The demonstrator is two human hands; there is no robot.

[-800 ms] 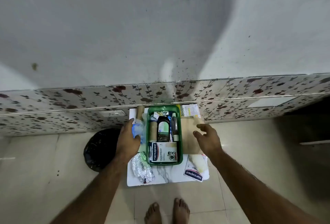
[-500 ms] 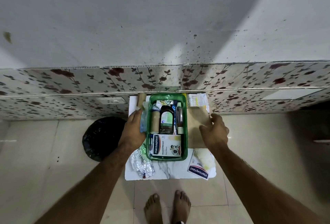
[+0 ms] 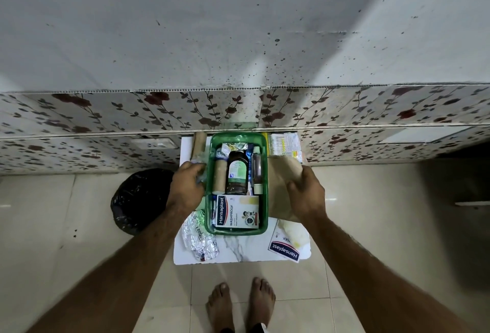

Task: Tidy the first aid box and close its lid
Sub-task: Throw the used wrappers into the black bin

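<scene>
The green first aid box (image 3: 210, 216) stands open on a white marbled board. In it are a brown bottle (image 3: 236, 173), a tan bandage roll (image 3: 220, 176), a small clear bottle (image 3: 256, 170) and a Hansaplast carton (image 3: 237, 212). My left hand (image 3: 185, 186) is just left of the box, fingers closed on a crinkled clear plastic packet (image 3: 200, 163). My right hand (image 3: 307, 192) is just right of the box and grips a flat tan piece (image 3: 279, 176), whose far edge is curled up. I cannot tell whether that piece is the lid.
On the board (image 3: 238, 251) lie foil blister packs (image 3: 198, 239) at the front left, a Hansaplast packet (image 3: 285, 249) at the front right, tablet strips (image 3: 285, 144) and a tan roll (image 3: 199, 141) at the back. A black bin bag (image 3: 138, 200) sits left. The flowered wall stands right behind.
My right hand has closed on the tan piece and raised its far edge. My left hand has curled tighter around the clear packet. The view has drawn closer.
</scene>
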